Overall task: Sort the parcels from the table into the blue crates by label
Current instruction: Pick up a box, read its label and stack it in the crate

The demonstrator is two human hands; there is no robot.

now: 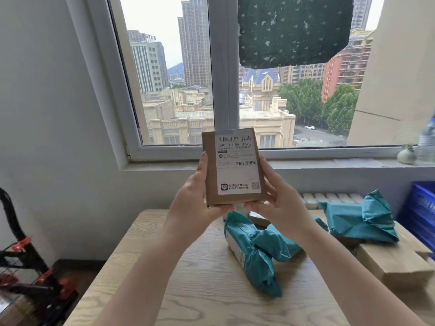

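I see a brown cardboard box [233, 168] held upright above the far edge of the counter [188, 278], in front of the window sill [306, 164]. Its white label [237, 164] faces me, with barcodes at the top and a small square code at the lower right. The left hand [193, 198] grips the box along its left side, fingers running up that edge and the thumb under the bottom corner. The right hand [280, 201] grips the right side and lower right corner, fingers curled round the edge. The box is clear of the counter.

On the counter below the hands lies a teal mailing bag [254, 250], its label side turned to the left. A second teal bag [360, 220] lies farther right, resting on a flat brown carton [395, 262] at the right edge of the counter. Part of a blue crate [421, 212] shows at the far right, just beyond that carton.

On the sill at far right stand a small round vase [406, 156] and a plastic bottle [427, 142], near each other.
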